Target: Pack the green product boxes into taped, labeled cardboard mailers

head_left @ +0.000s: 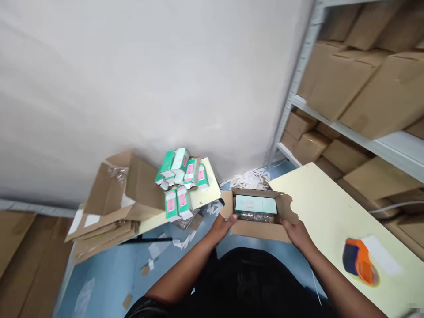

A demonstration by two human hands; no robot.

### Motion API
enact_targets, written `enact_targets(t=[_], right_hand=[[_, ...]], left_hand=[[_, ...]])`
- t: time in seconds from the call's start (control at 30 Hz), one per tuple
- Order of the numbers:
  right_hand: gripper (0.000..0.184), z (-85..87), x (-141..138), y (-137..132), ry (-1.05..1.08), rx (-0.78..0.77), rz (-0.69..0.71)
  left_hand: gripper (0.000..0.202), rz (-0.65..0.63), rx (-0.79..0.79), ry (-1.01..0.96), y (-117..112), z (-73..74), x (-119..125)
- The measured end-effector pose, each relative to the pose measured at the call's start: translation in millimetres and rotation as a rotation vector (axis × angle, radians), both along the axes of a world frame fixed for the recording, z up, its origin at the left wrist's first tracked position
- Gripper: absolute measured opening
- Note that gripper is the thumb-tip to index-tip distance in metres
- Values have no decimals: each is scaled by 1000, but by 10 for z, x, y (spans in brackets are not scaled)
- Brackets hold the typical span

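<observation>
Between the two hands, the open box [261, 230] was held in front of the body, its long axis running from the left hand [222, 225] across to the right hand [294, 229]. Inside the open box, a pale green carton [255, 204] lay flat toward the far wall, its long axis matching the box's, and crumpled clear plastic [253, 216] showed along the near side. From either grip the carton lay inward and slightly beyond the thumbs; neither hand was plainly nearer, and neither thumb seemed to touch it. The left hand gripped the box at its left near corner, thumb over the rim; the right hand gripped the opposite near corner, thumb beside the raised end flap. Both grips were closed around cardboard, not spread, though the fingers underneath were hidden, so how far they wrapped could not be told. To the left of the open box, green and white cartons [180, 163] sat in a loose pile on a small table [209, 194], with a larger box [145, 176] farther left. To its right stood another table [311, 194], bearing an orange and dark blue tape dispenser [363, 265]. Just beyond the open box lay shredded paper [247, 180].
</observation>
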State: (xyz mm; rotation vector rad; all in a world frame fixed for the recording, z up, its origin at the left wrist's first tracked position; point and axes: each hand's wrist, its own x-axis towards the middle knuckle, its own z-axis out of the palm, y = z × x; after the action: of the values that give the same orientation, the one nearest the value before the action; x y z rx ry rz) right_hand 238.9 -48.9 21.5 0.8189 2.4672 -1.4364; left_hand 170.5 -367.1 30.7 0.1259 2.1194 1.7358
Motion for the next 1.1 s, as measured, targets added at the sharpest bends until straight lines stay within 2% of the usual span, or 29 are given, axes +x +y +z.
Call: enact_targets(t=[0.17,0.23,0.3,0.4,0.5,0.57,0.63,0.73,0.83,0.9,0.97,1.1], right_hand=[[45,-3,-273,-963,64,60,211],[46,-13,-320,-1403,81,78,255],[48,-24,-340,-1857,111,91,256],[49,-31,-346,-2518,139,84,259],[48,-12,-340,-3102,115,75,324],[48,14,-329,-3433,89,82,378],[47,37,-311,-3717,64,97,421],[45,41,-288,-4059,26,117,461],[45,0,-300,-4312,-7,89,512],[44,-33,-333,-4443,-33,70,543],[44,-53,-379,-4556,-48,60,564],[43,-63,-484,-4731,-24,22,582]], left_hand=[[77,169,-9,41,-1040,-62,258],[76,181,0,74,-1532,-73,346],[70,143,9,123,-2069,-26,438],[58,119,-16,209,-2917,209,579],[48,215,-148,330,-3728,587,636],[37,273,-307,427,-4197,833,547],[28,301,-459,507,-4578,1014,327],[25,244,-638,543,-4957,1124,-187],[32,158,-881,416,-5123,1071,-754],[45,12,-1046,202,-5145,968,-1089],[68,-86,-1112,33,-5124,821,-1373],[111,-172,-1196,-208,-5056,467,-1773]])
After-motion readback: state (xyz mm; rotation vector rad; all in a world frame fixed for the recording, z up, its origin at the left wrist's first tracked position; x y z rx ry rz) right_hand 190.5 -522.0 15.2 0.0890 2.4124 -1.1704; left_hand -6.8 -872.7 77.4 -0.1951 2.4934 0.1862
